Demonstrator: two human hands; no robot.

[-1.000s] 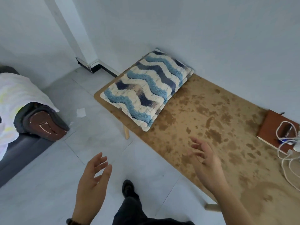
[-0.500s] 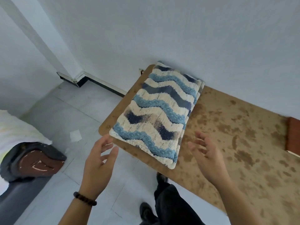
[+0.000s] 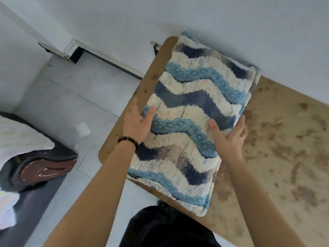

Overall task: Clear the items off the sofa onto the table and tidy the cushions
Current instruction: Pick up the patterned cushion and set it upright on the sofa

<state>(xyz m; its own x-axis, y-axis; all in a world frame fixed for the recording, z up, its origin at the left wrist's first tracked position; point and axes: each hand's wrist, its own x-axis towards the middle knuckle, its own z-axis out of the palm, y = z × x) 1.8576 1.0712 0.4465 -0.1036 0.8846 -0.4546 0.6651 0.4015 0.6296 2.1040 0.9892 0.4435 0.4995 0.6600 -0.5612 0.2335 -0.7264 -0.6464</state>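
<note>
A flat, fluffy cushion (image 3: 192, 97) with blue, navy and cream wave stripes lies on the left end of the brown speckled table (image 3: 284, 139), its far end against the wall. My left hand (image 3: 137, 123), with a bead bracelet at the wrist, clasps its left edge: thumb on top, fingers down the side. On the opposite edge my right hand (image 3: 229, 139) holds it the same way. The cushion's near corner hangs over the table's front edge.
The dark sofa's arm (image 3: 44, 168) is at the lower left with a white cloth (image 3: 19, 138) lying on it. A scrap of paper (image 3: 82, 129) lies on the grey tiled floor between sofa and table. My dark trousers (image 3: 165, 227) touch the table's front.
I have stepped closer and both hands, which were open in the air short of the table, have reached forward and closed on the cushion's two sides. The cushion has hardly shifted.
</note>
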